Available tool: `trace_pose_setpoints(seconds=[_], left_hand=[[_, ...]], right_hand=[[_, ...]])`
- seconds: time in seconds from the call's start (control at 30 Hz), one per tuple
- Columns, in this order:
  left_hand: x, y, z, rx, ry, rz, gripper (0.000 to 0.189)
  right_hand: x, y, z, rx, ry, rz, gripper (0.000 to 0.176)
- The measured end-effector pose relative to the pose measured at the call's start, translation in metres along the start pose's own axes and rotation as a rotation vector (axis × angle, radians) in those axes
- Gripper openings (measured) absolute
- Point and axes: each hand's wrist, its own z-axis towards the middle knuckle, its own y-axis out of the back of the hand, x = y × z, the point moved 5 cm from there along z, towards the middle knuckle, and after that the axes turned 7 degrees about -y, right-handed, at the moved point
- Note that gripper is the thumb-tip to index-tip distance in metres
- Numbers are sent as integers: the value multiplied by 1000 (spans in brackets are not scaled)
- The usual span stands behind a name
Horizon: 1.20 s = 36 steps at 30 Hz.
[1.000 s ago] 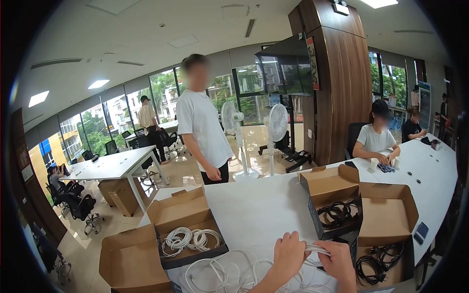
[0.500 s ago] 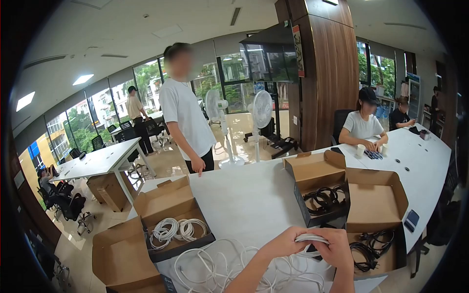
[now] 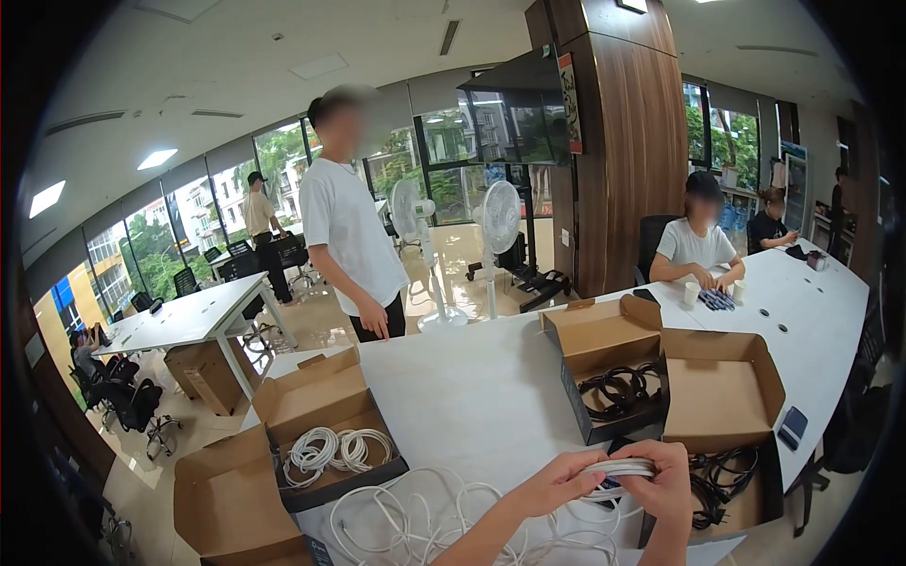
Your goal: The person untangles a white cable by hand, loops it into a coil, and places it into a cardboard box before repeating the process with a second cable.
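Observation:
A white cable [image 3: 621, 465], wound into a small coil, is held between both hands above the near part of the table. My left hand [image 3: 559, 483] has its fingers closed on the coil's left side. Closed round the right side is my right hand [image 3: 663, 481]. Loose loops of white cable [image 3: 415, 519] spread over the table below my forearms, partly covered by them. To the left, an open box [image 3: 363, 474] contains coiled white cables [image 3: 326, 456]. Black cables [image 3: 618, 389] lie in a box beyond my hands, and more black cables [image 3: 722, 486] in the box at right.
Another open box [image 3: 231, 500] stands at the near left. A phone [image 3: 793, 427] lies near the table's right edge. Across the white table [image 3: 462, 377] stands a person in a white shirt [image 3: 354, 236]; another sits beside paper cups [image 3: 691, 294]. Two fans [image 3: 497, 217] stand behind.
Both hands have shifted slightly, with the coil still between them, and my right hand's grip has turned a little. The whole view has moved slightly. The boxes keep their places.

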Motion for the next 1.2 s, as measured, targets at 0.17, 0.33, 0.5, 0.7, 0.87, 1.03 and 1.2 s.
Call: trace_pose_setpoints(seconds=[0.17,0.33,0.5,0.7,0.87,1.03,1.2], left_hand=[[2,-3,-5,37,124,-183,35],[10,-4,-2,-9,222,-254,51],[8,-4,-1,-11,219,-191,51],[2,1,-4,-34,174,-105,48],[-5,5,-9,-36,151,-43,47],[-9,7,-15,-69,181,-134,45],[-12,10,-17,-115,186,-225,40]], right_hand=[[-4,-1,1,67,-33,77,26],[4,1,0,130,-79,154,28],[-8,2,1,151,-201,224,24],[-10,-9,5,146,-200,292,22],[-12,-15,3,146,-209,320,21],[-7,-24,-1,100,-161,299,20],[-1,-26,-2,148,-25,281,24]])
